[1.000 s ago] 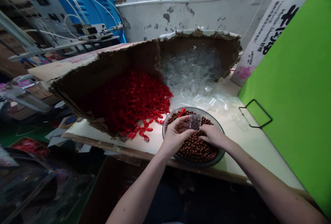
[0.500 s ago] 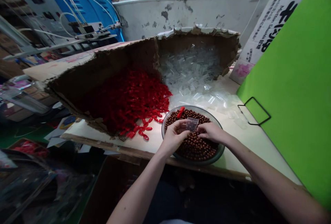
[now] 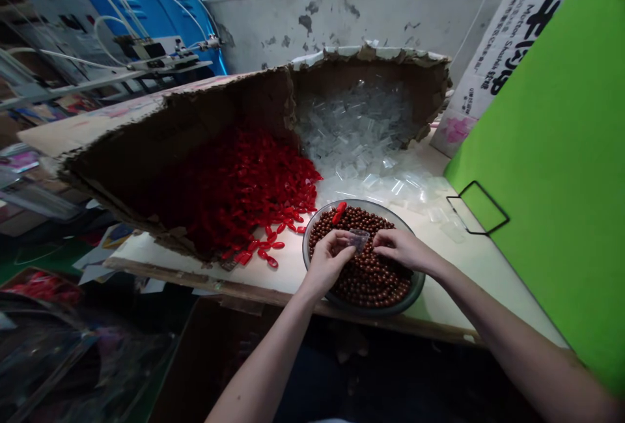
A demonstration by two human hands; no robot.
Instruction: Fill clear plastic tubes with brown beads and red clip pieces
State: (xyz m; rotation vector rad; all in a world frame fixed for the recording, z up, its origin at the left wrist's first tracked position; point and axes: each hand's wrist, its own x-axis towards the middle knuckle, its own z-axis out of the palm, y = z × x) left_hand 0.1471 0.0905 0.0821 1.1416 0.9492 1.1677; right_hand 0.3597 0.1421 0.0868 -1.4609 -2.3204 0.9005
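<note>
Peeling wall (image 3: 342,16) at the back, worktop (image 3: 469,293) in front, holding a torn cardboard box (image 3: 371,66) of red capsules (image 3: 244,208) and clear plastic cases (image 3: 356,130). Sign (image 3: 502,65) beside the green board (image 3: 547,150) reads "Mutton" (the rest is too small and slanted to trust). Left hand (image 3: 327,261) pinches one small clear case (image 3: 359,239) over a round bowl (image 3: 304,247) of brown beads (image 3: 366,273), the case's long axis running roughly sideways, slightly tilted. Right hand (image 3: 403,250) is narrowed, fingers (image 3: 383,234) just beside the case; contact unclear. One red capsule (image 3: 338,212) lies on the beads.
</note>
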